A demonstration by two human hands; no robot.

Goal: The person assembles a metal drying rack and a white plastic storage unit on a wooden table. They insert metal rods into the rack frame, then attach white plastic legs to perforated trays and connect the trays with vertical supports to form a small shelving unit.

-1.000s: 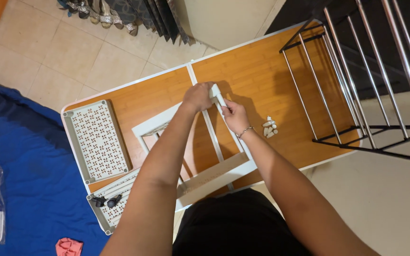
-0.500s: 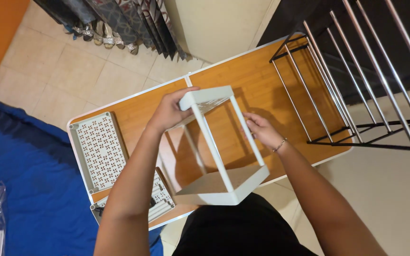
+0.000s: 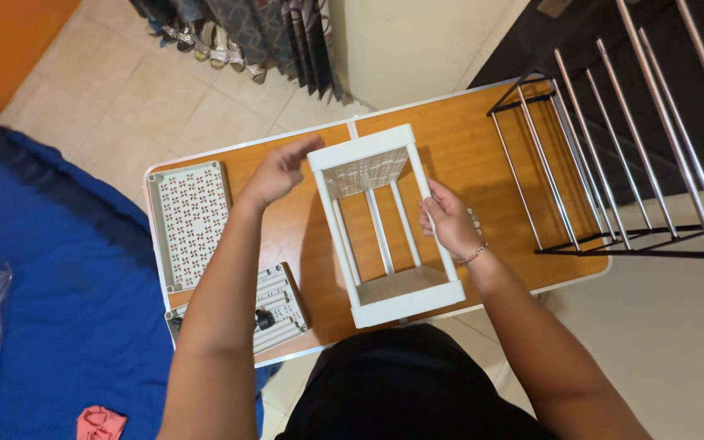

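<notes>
A white plastic shelf frame (image 3: 385, 224) with two trays joined by thin posts lies tilted on the orange table (image 3: 458, 147), its lower tray toward me. My right hand (image 3: 450, 220) grips the frame's right post. My left hand (image 3: 275, 173) hovers with fingers apart just left of the upper tray, not clearly touching it.
A white perforated shelf panel (image 3: 189, 222) lies at the table's left end, another panel with small black parts (image 3: 275, 311) in front of it. A metal rack (image 3: 605, 147) stands at the right. Blue bedding (image 3: 50, 285) lies left, shoes (image 3: 222, 45) on the tiled floor beyond.
The frame went from flat on the table to lifted, and is now set down further right. My left hand has let go of its top corner; my right hand moved onto the right post.
</notes>
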